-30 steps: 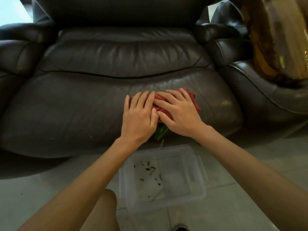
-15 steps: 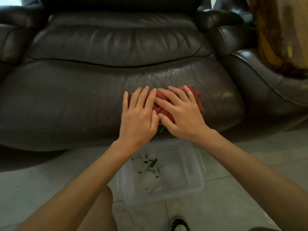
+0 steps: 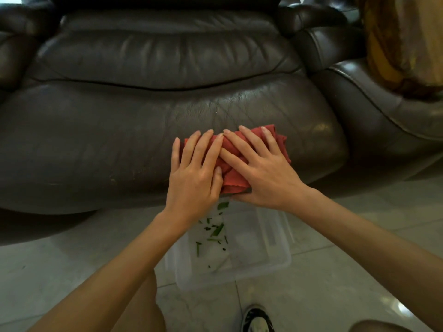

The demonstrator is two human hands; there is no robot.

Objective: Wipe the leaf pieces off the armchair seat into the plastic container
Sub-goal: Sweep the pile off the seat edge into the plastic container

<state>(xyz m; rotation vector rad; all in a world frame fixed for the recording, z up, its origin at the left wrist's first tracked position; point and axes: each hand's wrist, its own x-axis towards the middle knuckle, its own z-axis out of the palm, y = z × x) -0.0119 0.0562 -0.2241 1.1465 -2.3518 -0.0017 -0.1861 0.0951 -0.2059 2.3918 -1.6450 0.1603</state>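
seat edge: red cloth (image 3: 233,174) sits right at the armchair seat (image 3: 119,144) front lip
hands: left hand (image 3: 194,173) and right hand (image 3: 261,173) flat, fingers spread on cloth
container: plastic container (image 3: 275,257) on floor just below, leaf pieces (image 3: 217,230) inside

No text, label, brand, number or sign is showing legibly anywhere in view. The dark brown leather armchair seat (image 3: 119,140), the crumpled red cloth (image 3: 233,173) lying under the hands, and the clear plastic container (image 3: 268,259) sitting on the floor just below the hands are all showing plain surfaces with no print. The black and white shoe (image 3: 256,319) is showing only a pattern too blurred to read.
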